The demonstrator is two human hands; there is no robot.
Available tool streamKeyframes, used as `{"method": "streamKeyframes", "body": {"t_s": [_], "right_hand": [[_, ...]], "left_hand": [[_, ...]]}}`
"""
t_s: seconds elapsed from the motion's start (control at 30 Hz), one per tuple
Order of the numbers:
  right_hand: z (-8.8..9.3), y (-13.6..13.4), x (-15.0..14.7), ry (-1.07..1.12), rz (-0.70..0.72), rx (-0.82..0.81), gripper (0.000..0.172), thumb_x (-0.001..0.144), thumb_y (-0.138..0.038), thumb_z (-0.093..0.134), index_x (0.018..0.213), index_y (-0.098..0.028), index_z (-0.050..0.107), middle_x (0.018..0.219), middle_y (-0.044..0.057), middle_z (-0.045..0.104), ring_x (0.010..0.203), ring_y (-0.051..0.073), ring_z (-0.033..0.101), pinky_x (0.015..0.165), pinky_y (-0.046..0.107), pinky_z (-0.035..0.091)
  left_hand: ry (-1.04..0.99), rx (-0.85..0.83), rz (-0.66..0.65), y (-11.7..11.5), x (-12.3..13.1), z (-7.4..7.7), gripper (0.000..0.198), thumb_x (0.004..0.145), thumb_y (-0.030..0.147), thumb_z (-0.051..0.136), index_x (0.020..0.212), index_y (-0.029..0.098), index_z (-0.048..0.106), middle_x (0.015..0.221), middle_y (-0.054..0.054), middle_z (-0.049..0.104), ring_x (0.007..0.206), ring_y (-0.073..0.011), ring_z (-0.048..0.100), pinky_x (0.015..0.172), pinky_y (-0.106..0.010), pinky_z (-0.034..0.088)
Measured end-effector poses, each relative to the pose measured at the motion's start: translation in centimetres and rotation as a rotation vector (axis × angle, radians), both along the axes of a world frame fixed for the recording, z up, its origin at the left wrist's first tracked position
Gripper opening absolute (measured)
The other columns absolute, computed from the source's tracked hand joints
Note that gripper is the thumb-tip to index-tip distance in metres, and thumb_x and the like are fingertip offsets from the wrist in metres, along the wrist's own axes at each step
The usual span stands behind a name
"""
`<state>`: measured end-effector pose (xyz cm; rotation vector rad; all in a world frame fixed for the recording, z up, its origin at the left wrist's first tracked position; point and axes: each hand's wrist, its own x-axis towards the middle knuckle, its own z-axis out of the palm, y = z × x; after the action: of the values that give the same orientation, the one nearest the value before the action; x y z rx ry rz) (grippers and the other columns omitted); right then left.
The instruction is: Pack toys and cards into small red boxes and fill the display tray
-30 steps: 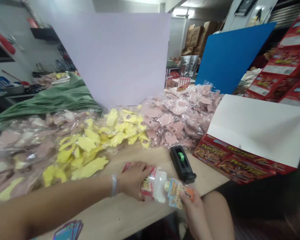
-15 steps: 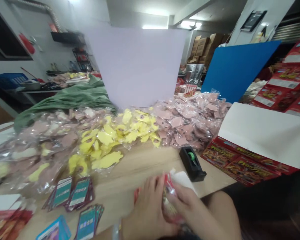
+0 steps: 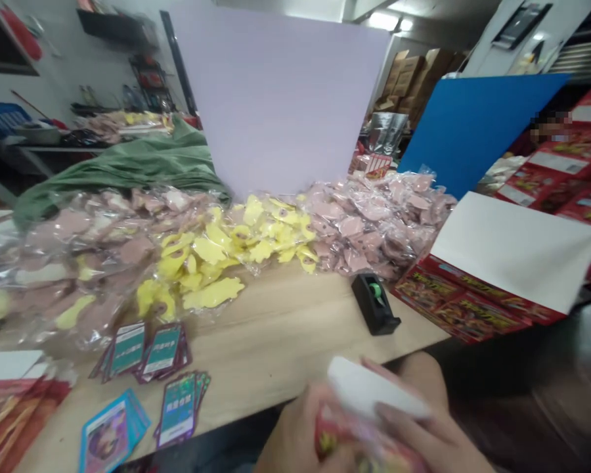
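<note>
Low in the view, past the table's front edge, my two hands hold a red printed packet [image 3: 345,437] with a white flap [image 3: 369,389] at its top. My left hand [image 3: 293,437] is wrapped round the packet's left side. Fingers of my right hand [image 3: 423,430] press on the white flap and the packet's right side. Motion blurs the packet, and its lower part runs out of the picture. Nearest on the table are a black tape dispenser [image 3: 374,305] with green tape and a fanned stack of green-faced cards [image 3: 178,407].
Bagged yellow pieces [image 3: 211,249] and bagged pink pieces [image 3: 369,223] heap along the back. More card stacks [image 3: 128,345], blue-edged cards [image 3: 108,433] and red packets [image 3: 20,414] lie left. An open red box [image 3: 473,302] stands right, before a blue panel [image 3: 487,125].
My hands have drawn the packet off the tabletop, toward my body and slightly right. Its white flap now stands out between my hands. The camera view has shifted down.
</note>
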<state>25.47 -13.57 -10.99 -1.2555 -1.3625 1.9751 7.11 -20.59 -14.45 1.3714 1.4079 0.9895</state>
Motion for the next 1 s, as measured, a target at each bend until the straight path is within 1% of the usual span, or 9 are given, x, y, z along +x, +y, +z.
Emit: {"method": "streamKeyframes", "body": {"t_s": [0.13,0.27,0.33,0.47,0.67,0.73,0.83,0.9,1.0], "right_hand": [[-0.7,1.4,0.4,0.064,0.363,0.003,0.045,0.083,-0.050,0.049,0.115,-0.020,0.061,0.103,0.009,0.067,0.096,0.023,0.060,0.090,0.039,0.042],[-1.0,1.1,-0.4,-0.142,0.401,0.313,0.042,0.083,-0.048,0.049,0.110,-0.020,0.065,0.092,0.010,0.067,0.085,0.022,0.060,0.079,0.036,0.046],[-1.0,0.7,-1.1,-0.161,0.384,0.349,0.039,0.081,-0.046,0.053,0.108,-0.020,0.066,0.087,0.008,0.066,0.080,0.021,0.059,0.072,0.032,0.047],[-0.4,0.7,-1.8,-0.062,0.367,0.167,0.035,0.083,-0.044,0.050,0.097,-0.019,0.070,0.083,0.005,0.068,0.073,0.017,0.061,0.067,0.027,0.047],[2.2,-0.4,-2.0,-0.173,0.664,0.555,0.037,0.084,-0.035,0.051,0.119,-0.026,0.057,0.111,0.008,0.061,0.095,0.021,0.059,0.081,0.030,0.048],[1.7,-1.7,-2.0,-0.209,0.565,0.718,0.049,0.078,-0.036,0.058,0.125,-0.023,0.052,0.118,0.012,0.057,0.102,0.025,0.056,0.085,0.035,0.047],[-0.6,-2.8,-1.3,-0.173,0.270,0.841,0.033,0.080,-0.035,0.053,0.109,-0.020,0.061,0.104,0.013,0.061,0.094,0.024,0.059,0.081,0.036,0.049],[-2.2,-2.7,-0.4,-0.102,0.139,0.740,0.023,0.085,-0.032,0.047,0.096,-0.022,0.064,0.092,0.009,0.063,0.087,0.020,0.060,0.077,0.032,0.049],[-3.2,-1.9,0.8,-0.018,0.006,0.471,0.019,0.083,-0.035,0.053,0.081,-0.023,0.068,0.089,0.006,0.064,0.085,0.018,0.061,0.075,0.029,0.050]], "left_hand": [[-0.039,-0.178,0.090,0.5,2.0,-2.7,0.054,0.068,0.018,0.059,0.116,0.015,0.033,0.085,-0.004,0.064,0.075,-0.0180,0.059,0.074,-0.030,0.046],[-0.054,-0.207,0.073,0.0,2.2,-3.1,0.099,0.064,0.016,0.062,0.137,0.013,-0.005,0.093,-0.006,0.064,0.085,-0.0208,0.059,0.081,-0.034,0.044],[-0.036,-0.213,-0.008,-0.2,1.8,-2.6,0.103,0.062,0.016,0.063,0.139,0.015,-0.006,0.097,-0.008,0.063,0.089,-0.0222,0.059,0.081,-0.035,0.045],[-0.070,-0.275,-0.093,-0.7,1.2,-1.8,0.113,0.058,0.012,0.065,0.139,0.015,-0.013,0.101,-0.009,0.063,0.080,-0.0204,0.061,0.073,-0.031,0.049],[-0.184,-0.168,0.060,-1.4,1.5,-2.3,0.118,0.055,0.018,0.073,0.141,0.018,-0.009,0.116,-0.012,0.054,0.094,-0.0220,0.058,0.084,-0.035,0.046],[-0.368,-0.149,0.009,-0.8,0.7,-1.2,0.103,0.058,0.022,0.074,0.141,0.018,0.013,0.119,-0.011,0.053,0.098,-0.0217,0.056,0.085,-0.032,0.045],[-0.475,-0.237,-0.350,0.7,-1.4,1.5,0.055,0.072,0.031,0.067,0.123,0.017,0.051,0.107,-0.006,0.062,0.096,-0.0223,0.057,0.081,-0.029,0.046],[-0.400,-0.293,-0.487,1.6,-2.4,2.5,0.041,0.078,0.033,0.059,0.116,0.017,0.058,0.100,-0.004,0.065,0.090,-0.0215,0.059,0.078,-0.030,0.047],[-0.273,-0.302,-0.403,2.5,-2.4,1.7,0.047,0.074,0.026,0.064,0.120,0.020,0.055,0.105,-0.004,0.064,0.091,-0.0205,0.060,0.080,-0.030,0.047]]}}
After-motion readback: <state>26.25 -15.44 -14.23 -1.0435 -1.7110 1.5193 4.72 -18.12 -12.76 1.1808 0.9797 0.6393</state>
